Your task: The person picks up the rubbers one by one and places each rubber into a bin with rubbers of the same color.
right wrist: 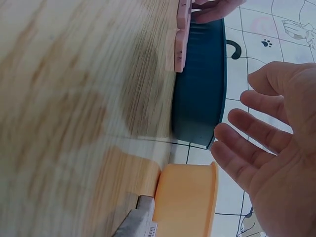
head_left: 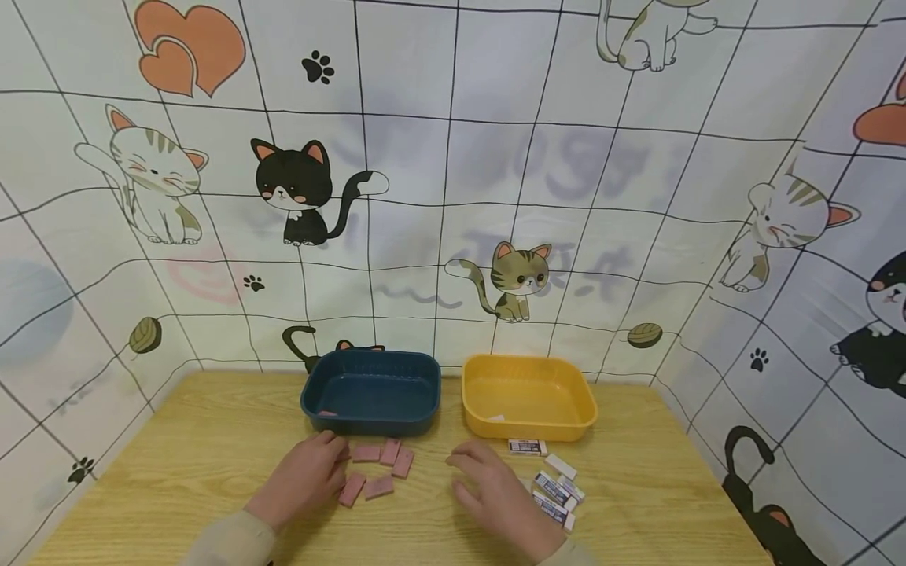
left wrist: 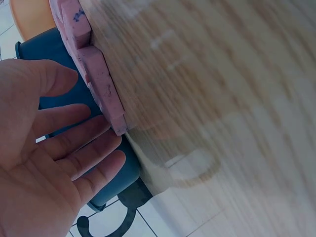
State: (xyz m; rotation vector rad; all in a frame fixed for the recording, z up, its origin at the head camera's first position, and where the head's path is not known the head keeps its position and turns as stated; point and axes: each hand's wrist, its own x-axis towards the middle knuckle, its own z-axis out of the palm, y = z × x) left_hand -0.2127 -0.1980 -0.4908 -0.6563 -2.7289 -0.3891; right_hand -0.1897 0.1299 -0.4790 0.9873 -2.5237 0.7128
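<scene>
My left hand [head_left: 307, 475] is low over the table, its loosely bent fingers beside several small pink rectangular blocks, such as one pink block [head_left: 366, 453]. In the left wrist view its fingers [left wrist: 74, 138] are spread and relaxed, fingertips overlapping the end of a pink block [left wrist: 102, 81]; nothing shows in the palm. My right hand [head_left: 491, 491] hovers between the pink blocks and a group of white erasers in printed sleeves, one being the sleeved eraser [head_left: 550, 509]. Its fingers [right wrist: 256, 131] hang apart, gently curved, holding nothing.
A dark blue bin [head_left: 371, 428] stands behind the pink blocks, with a bit of pink [head_left: 327, 413] inside. Right of it is a yellow bin [head_left: 527, 431] holding a small white piece [head_left: 498, 418]. A cat-print sheet [head_left: 410, 236] hangs behind the wooden table [head_left: 177, 472].
</scene>
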